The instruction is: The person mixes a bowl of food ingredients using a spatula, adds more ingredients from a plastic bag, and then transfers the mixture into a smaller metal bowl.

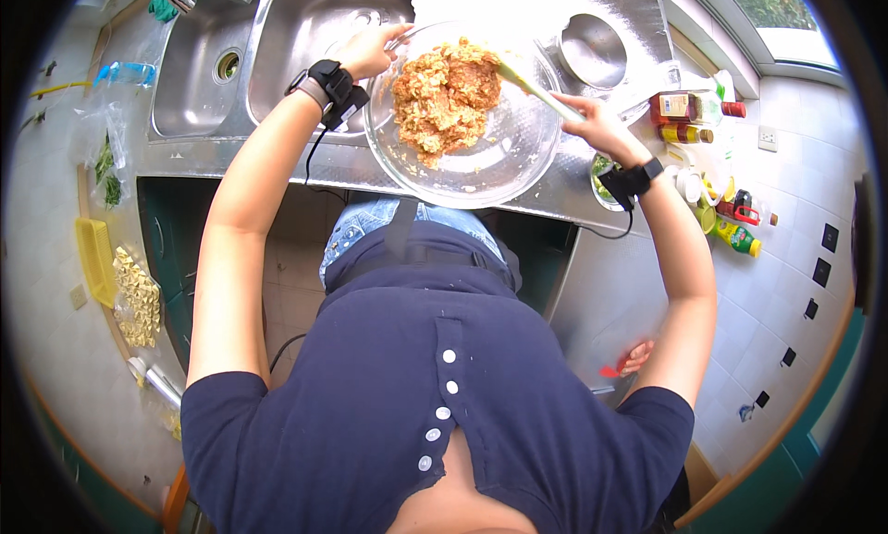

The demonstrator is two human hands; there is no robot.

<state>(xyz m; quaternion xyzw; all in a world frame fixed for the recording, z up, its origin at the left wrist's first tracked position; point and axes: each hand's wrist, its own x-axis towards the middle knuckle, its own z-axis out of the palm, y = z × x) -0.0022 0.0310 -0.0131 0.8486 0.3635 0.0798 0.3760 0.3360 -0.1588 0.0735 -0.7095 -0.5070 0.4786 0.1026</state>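
Observation:
A large clear glass bowl (pixel 513 177) stands at the counter's front edge, partly over the sink's rim. In it, heaped towards its left side, lies a clumpy orange-brown mixture (pixel 444 104) that looks like minced filling. My left hand (pixel 374 52) grips the bowl's rim at the upper left. A pale green spatula or spoon (pixel 531 88) is held by its handle in my right hand (pixel 602 126), over the bowl's right side. Its head meets the mixture's upper right edge, and the tip is hidden there. Strong glare washes out the bowl's far rim.
A double steel sink (pixel 201 83) lies left, a steel bowl (pixel 593 52) beyond at right. Chopped greens fill a small bowl (pixel 602 170) beside my right wrist. Several bottles (pixel 673 107) line the right wall. Another person's hand (pixel 637 358) shows near a red item at lower right.

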